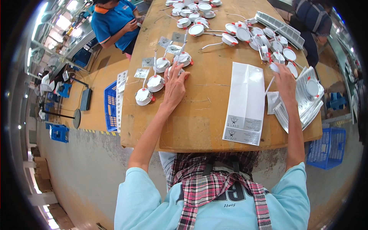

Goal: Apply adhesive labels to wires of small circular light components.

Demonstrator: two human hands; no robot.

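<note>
My left hand [175,89] is closed over a small round white downlight [177,71], which its fingers partly cover. Beside it stands a slanting row of similar white downlights [155,83] with red clips and upright white cables. Silver printed labels [147,62] lie along the row's left. At the near edge of a loose pile of downlights [265,41], my right hand [285,81] pinches a white downlight [274,68], mostly hidden by the fingers. A white cable [270,85] slants down beside that hand.
Between my arms lies a creased white label sheet [245,103]. A stack of printed sheets [301,105] with a downlight on it is at the right. Beyond are a white slotted tray [280,28] and more downlights [195,17]. Blue crates [111,105] flank the table; two people stand at its sides.
</note>
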